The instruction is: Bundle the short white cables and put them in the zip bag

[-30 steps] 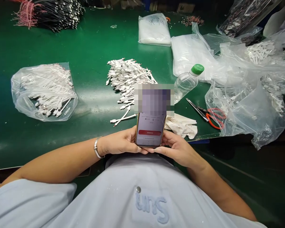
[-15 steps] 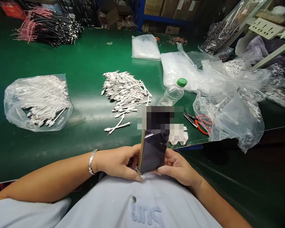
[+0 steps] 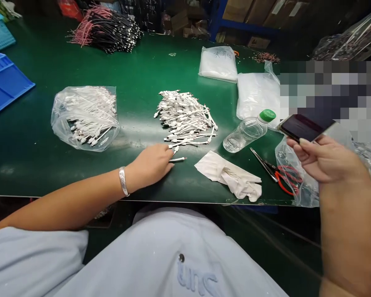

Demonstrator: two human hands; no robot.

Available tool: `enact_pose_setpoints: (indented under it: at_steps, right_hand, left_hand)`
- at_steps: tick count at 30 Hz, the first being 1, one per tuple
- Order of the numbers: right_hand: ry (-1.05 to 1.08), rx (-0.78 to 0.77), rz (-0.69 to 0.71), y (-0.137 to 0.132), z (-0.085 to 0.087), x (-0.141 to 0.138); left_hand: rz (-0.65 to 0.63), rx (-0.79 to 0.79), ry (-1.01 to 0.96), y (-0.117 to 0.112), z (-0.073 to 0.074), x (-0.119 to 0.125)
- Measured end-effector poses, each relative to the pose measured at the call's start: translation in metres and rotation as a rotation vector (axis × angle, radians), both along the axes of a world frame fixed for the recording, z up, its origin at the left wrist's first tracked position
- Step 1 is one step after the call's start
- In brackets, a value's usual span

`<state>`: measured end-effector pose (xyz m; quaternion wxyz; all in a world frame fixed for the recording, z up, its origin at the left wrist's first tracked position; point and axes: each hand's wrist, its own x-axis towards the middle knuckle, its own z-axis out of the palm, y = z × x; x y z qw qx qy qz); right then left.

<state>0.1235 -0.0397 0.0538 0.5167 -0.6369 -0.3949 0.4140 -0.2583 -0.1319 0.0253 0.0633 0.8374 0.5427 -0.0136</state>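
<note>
My left hand (image 3: 151,168) rests low over the green table, fingers curled down onto a loose short white cable (image 3: 178,159) in front of a pile of similar cables (image 3: 185,115). Its fingertips are partly hidden. A smartphone (image 3: 304,126) is held by its lower end in my right hand (image 3: 323,159), raised at the right; its upper part is pixelated. Under that hand lie red-handled scissors (image 3: 286,181) and a clear plastic bag (image 3: 307,192). A crumpled white cloth or tissue (image 3: 230,175) lies between the hands.
A clear bag of white cables (image 3: 86,117) sits at the left. A green-capped bottle (image 3: 245,134) lies tilted beside the pile. Stacked plastic bags (image 3: 256,95), black-and-pink wires (image 3: 108,31) and a blue bin (image 3: 6,84) are farther out on the green table (image 3: 142,74).
The phone has moved from between both hands to the right, in my right hand alone. My left hand has let go of it and reached forward to the loose cables. The view has shifted left.
</note>
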Motion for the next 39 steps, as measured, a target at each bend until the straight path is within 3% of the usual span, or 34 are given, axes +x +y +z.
enact_pose_setpoints:
  at_steps: [5, 12, 16, 18, 21, 24, 27, 31, 32, 34, 36, 39]
  right_hand:
    - [-0.074, -0.124, 0.043, 0.061, -0.021, -0.005]
    - [-0.113, -0.238, 0.117, 0.096, -0.044, -0.010]
    - [-0.231, -0.249, 0.073, 0.097, -0.053, -0.011]
    - [-0.328, -0.258, 0.021, 0.094, -0.053, -0.012]
    - [-0.500, -0.293, -0.062, 0.080, -0.038, -0.010]
    - [-0.778, -0.314, -0.050, 0.046, -0.014, -0.010]
    - [-0.899, -0.264, 0.173, -0.008, 0.001, -0.028]
    - [-0.797, 0.223, 0.936, -0.060, -0.018, -0.098]
    - [-0.843, 0.344, 1.042, -0.064, -0.027, -0.119]
    - [-1.002, 0.483, 1.093, -0.062, -0.045, -0.157]
    - [-1.136, 0.498, 1.116, -0.054, -0.057, -0.182]
    - [-1.226, 0.466, 1.119, -0.044, -0.062, -0.193]
  left_hand:
    - [0.017, -0.023, 0.062, 0.012, 0.000, 0.001]
    - [0.062, -0.058, 0.123, 0.032, 0.009, 0.004]
    - [0.109, -0.105, 0.114, 0.040, 0.015, 0.002]
    - [0.071, -0.135, 0.107, 0.043, 0.016, 0.003]
    - [-0.105, -0.111, 0.112, 0.046, 0.011, 0.002]
    - [-0.247, -0.054, 0.177, 0.049, 0.004, 0.001]
    - [-0.280, -0.026, 0.193, 0.050, -0.002, -0.002]
    - [-0.298, 0.035, 0.163, 0.047, -0.006, -0.007]
    - [-0.308, 0.060, 0.163, 0.046, -0.007, -0.008]
    - [-0.323, 0.110, 0.159, 0.043, -0.010, -0.012]
    - [-0.301, 0.135, 0.148, 0.039, -0.013, -0.016]
    - [-0.167, 0.091, 0.106, 0.032, -0.013, -0.024]
